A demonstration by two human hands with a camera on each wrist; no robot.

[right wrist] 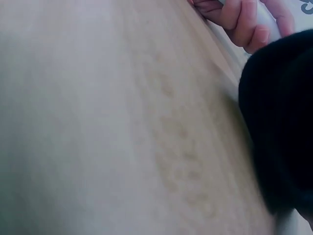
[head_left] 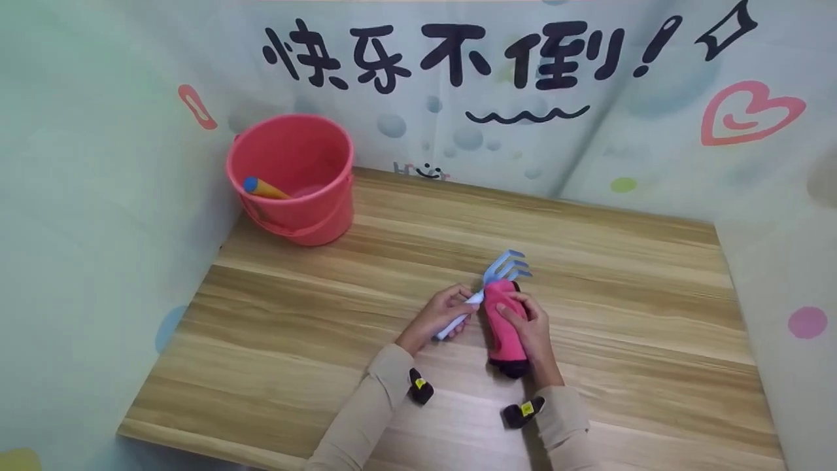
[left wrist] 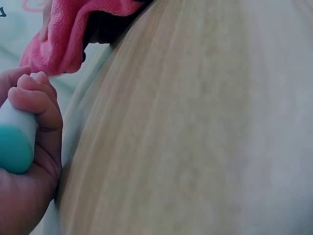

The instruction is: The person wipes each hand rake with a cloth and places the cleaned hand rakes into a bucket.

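Observation:
My left hand (head_left: 444, 313) grips the pale handle of a light blue hand rake (head_left: 505, 265), whose bent tines point away to the upper right. In the left wrist view the fingers curl round the white handle, and its teal end (left wrist: 14, 147) shows. A pink fuzzy cloth (head_left: 503, 337) with black edging, bunched into a long roll, is held in my right hand (head_left: 535, 327), thumb on top. Its upper end lies against the rake's neck in the head view. The black edging (right wrist: 279, 122) fills the right side of the right wrist view.
A pink bucket (head_left: 307, 219) stands at the back left of the wooden table (head_left: 294, 314). Inside it leans a yellow-orange stick (head_left: 268, 189) with a blue end. Printed fabric walls (head_left: 556, 150) border the table at the back and both sides.

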